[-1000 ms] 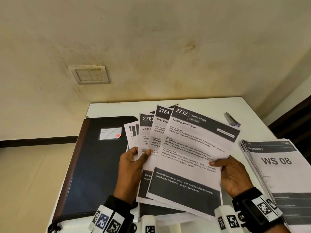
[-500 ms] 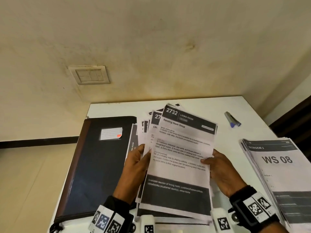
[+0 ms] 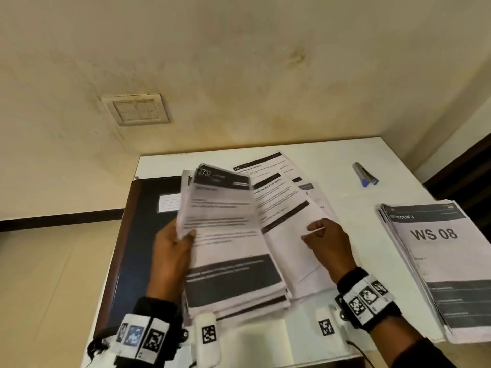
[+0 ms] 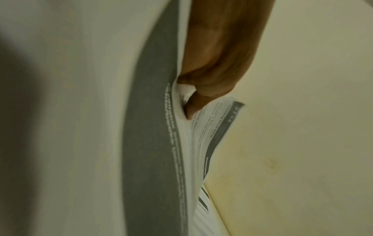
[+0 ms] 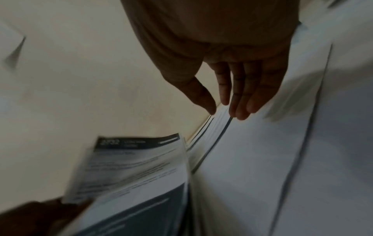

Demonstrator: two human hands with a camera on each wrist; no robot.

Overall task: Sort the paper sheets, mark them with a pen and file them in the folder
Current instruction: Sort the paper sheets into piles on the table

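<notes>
My left hand point(image 3: 172, 251) grips a squared-up bundle of printed sheets point(image 3: 225, 235), top page "2732", tilted up above the table; the thumb point(image 4: 212, 63) presses on the bundle's front point(image 4: 153, 127). More printed sheets point(image 3: 281, 203) lie spread on the table behind and right of the bundle. My right hand point(image 3: 326, 245) hovers over them, open, its straight fingers point(image 5: 238, 95) pointing down at the sheets point(image 5: 252, 159) and holding nothing. The bundle point(image 5: 137, 167) shows at the lower left of the right wrist view. A dark closed folder point(image 3: 127, 248) lies at the left. A pen point(image 3: 365, 175) lies at the far right.
A thick stack headed "WS 08" point(image 3: 438, 261) sits at the table's right edge. The white table point(image 3: 358, 208) stands in a corner against a cream wall with a switch plate point(image 3: 136, 110). Bare tabletop shows between the spread sheets and the stack.
The fanned sheets have been gathered into one bundle and shifted left in my left hand. My right hand has let go of them and moved right, over the sheets on the table.
</notes>
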